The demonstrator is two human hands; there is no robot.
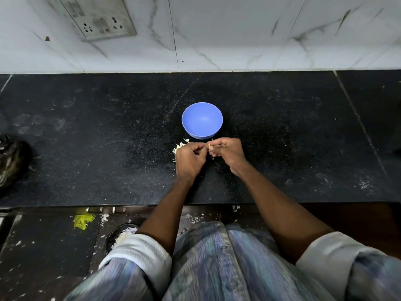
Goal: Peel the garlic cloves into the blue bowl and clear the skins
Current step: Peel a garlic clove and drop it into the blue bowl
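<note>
The blue bowl (202, 120) stands upright on the black counter, and no clove shows inside it. Just in front of it my left hand (189, 159) and my right hand (227, 152) meet with curled fingers. Both pinch a small pale garlic clove (209, 146) between their fingertips. A little heap of white garlic skins (180, 146) lies on the counter by the knuckles of my left hand, partly hidden under it.
The black stone counter (108, 148) runs to a marble wall with a switch plate (97, 16) at the back left. A dark plastic bag (10, 159) sits at the left edge. Skins and a yellow scrap (83, 220) litter the floor below.
</note>
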